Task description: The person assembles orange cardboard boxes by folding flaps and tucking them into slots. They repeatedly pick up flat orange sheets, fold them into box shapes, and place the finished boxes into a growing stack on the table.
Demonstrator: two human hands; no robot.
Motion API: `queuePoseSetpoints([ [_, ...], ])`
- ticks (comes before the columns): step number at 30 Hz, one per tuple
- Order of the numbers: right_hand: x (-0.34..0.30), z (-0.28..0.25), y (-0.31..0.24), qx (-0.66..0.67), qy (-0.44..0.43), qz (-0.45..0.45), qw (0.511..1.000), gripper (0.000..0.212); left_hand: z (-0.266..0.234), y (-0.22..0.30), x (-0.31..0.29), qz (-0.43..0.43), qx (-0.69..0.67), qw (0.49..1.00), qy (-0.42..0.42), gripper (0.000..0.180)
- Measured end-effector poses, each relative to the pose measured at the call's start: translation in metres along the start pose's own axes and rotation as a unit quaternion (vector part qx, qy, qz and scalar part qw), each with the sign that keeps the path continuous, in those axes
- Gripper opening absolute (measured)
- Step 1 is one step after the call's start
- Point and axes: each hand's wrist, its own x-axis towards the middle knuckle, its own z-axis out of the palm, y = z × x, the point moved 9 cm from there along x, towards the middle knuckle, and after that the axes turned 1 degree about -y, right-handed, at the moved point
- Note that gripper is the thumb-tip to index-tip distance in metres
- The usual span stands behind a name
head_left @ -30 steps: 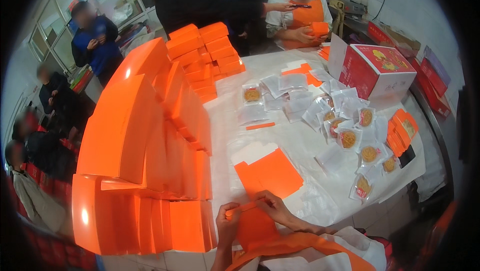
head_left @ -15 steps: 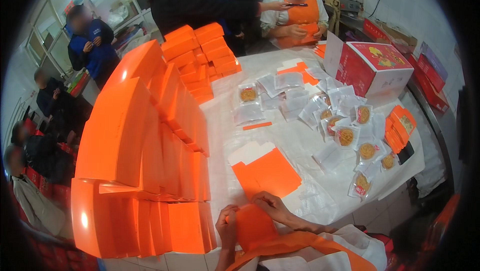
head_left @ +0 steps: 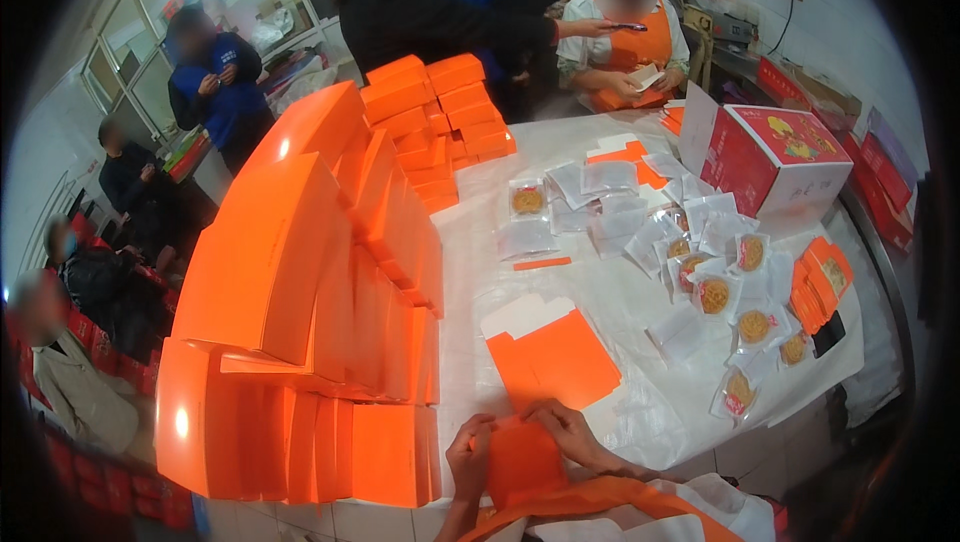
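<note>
An orange cardboard box (head_left: 522, 460) is held upright close to my body at the table's near edge. My left hand (head_left: 470, 450) is closed on its left side, and my right hand (head_left: 562, 432) pinches its upper right edge with bent fingers. The box's lower part merges with my orange apron. Just beyond my hands lies a flat orange and white box blank (head_left: 555, 362). Past it, a thin orange strip (head_left: 542, 264) rests on the white table cover (head_left: 470, 287).
Tall stacks of orange boxes (head_left: 300, 272) fill the left side. Wrapped round pastries (head_left: 714, 295) lie at right, near a red and white carton (head_left: 775, 157) and orange packets (head_left: 820, 282). Across the table a person holds a small box (head_left: 645, 79); another person's hand holds out a phone (head_left: 628, 28).
The whole scene has shifted right in view as my head turned. My hands keep hold of the box, the right one slightly lower. The person opposite has turned a box, showing its pale inside.
</note>
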Motion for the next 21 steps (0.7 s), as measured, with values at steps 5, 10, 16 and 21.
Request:
queuePoseSetpoints([
  [5,-0.004,0.001,0.000,-0.013,-0.004,0.028,1.000,0.017,-0.003,-0.013,-0.001,-0.010,-0.012,1.000,-0.008,0.017],
  [10,-0.005,-0.004,-0.012,-0.119,-0.087,-0.015,0.989,0.023,0.001,-0.011,0.001,-0.006,0.002,0.999,-0.041,0.018],
  [16,0.002,-0.025,-0.014,-0.131,-0.080,-0.055,0.987,0.026,0.014,-0.016,-0.015,-0.010,-0.096,0.993,-0.073,0.041],
  [21,0.000,-0.060,-0.011,0.026,0.080,0.031,0.996,0.022,-0.005,0.028,-0.066,0.151,0.072,0.981,-0.099,0.059],
])
